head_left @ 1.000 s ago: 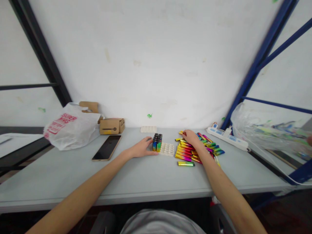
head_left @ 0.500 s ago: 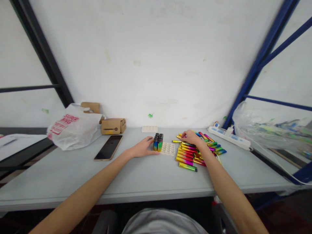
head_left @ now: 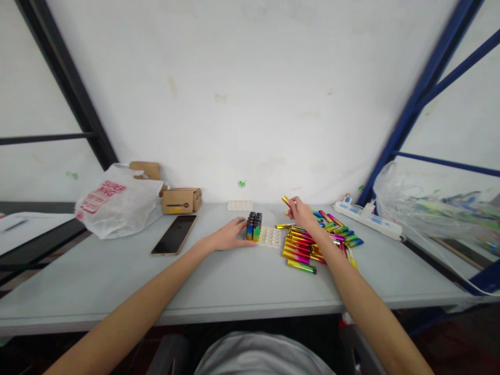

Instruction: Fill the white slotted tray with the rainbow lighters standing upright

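My left hand (head_left: 231, 237) rests on the table with thumb and fingers spread around the left end of a white tray (head_left: 270, 237). Several shiny tubes with black tops (head_left: 253, 227) stand upright in that end, beside its fingers. The tray's right part shows bare round slots. My right hand (head_left: 300, 212) is closed on a gold tube (head_left: 286, 200), raised and tilted above the back of a loose pile of shiny multicoloured tubes (head_left: 299, 249). My right forearm covers part of the pile.
A second white tray (head_left: 240, 205) lies by the wall. To the left are a phone (head_left: 174, 235), a cardboard box (head_left: 182, 201) and a white plastic bag (head_left: 119, 203). A power strip (head_left: 369, 219) with a cable and a clear bag (head_left: 437, 208) are on the right.
My right hand has lifted slightly up and left from the pile, now with a gold tube in its fingers. My left hand has stayed in place.
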Motion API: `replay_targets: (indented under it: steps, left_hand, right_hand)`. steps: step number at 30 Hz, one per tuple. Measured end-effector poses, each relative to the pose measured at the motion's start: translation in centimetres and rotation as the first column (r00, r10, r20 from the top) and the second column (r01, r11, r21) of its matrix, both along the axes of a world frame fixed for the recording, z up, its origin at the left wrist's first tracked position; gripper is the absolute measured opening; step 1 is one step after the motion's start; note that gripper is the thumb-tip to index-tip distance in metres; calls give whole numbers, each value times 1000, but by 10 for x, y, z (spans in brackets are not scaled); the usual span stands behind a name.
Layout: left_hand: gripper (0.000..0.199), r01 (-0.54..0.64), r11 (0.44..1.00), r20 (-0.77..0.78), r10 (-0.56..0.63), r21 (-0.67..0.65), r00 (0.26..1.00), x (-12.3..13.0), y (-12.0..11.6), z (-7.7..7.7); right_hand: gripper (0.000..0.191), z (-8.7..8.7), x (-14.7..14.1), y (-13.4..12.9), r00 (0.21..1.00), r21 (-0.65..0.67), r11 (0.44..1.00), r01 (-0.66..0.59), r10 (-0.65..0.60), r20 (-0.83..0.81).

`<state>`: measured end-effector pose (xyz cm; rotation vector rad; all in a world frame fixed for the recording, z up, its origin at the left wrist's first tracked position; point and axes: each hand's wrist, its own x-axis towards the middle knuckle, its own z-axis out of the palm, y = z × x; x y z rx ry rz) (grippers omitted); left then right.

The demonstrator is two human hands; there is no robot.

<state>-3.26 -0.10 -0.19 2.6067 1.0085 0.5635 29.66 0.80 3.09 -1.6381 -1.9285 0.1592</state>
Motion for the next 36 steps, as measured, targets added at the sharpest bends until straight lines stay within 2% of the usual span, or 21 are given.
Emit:
replay_targets:
  steps: [3, 6, 8, 11, 14, 17, 20, 23, 27, 36]
  left_hand:
    - [85, -6, 1000, 2, 6, -9, 1000, 0, 1, -1]
    - [85, -4, 1000, 23, 4, -16, 1000, -1, 1, -1]
    - [84, 8, 1000, 34, -8, -12, 999, -1, 0, -1]
    - [83, 26, 1000, 43, -26, 2, 999, -1, 0, -1]
    - [82, 28, 1000, 50, -28, -1, 998, 0, 0, 0]
    - [83, 17, 1000, 55, -16, -15, 998, 0, -1, 0]
    - [85, -4, 1000, 46, 5, -28, 999, 0, -1, 1]
    - [88, -16, 999, 16, 16, -33, 1000, 1, -2, 1]
    - [90, -21, 999, -4, 21, -30, 1000, 1, -3, 2]
    - [87, -16, 1000, 19, 17, -20, 1000, 0, -2, 0]
  right_hand:
    - [44, 7, -3, -6, 954, 66, 995, -79, 95, -284]
    - [48, 9, -10, -9, 857, 115, 982, -153, 190, -480]
    - [51, 9, -17, -10, 789, 154, 972, -176, 233, -569]
    - [59, 6, -29, -12, 751, 194, 963, -187, 268, -603]
    - [61, 4, -40, -18, 670, 120, 950, -288, 289, -684]
    - [58, 3, -48, -26, 567, 27, 893, -450, 309, -763]
    - [52, 2, -51, -29, 602, 5, 867, -498, 350, -718]
    - [50, 1, -52, -29, 657, 41, 891, -451, 363, -661]
    - [50, 0, -56, -28, 661, 39, 908, -418, 333, -673]
    - [49, -1, -63, -28, 845, 140, 972, -191, 235, -480]
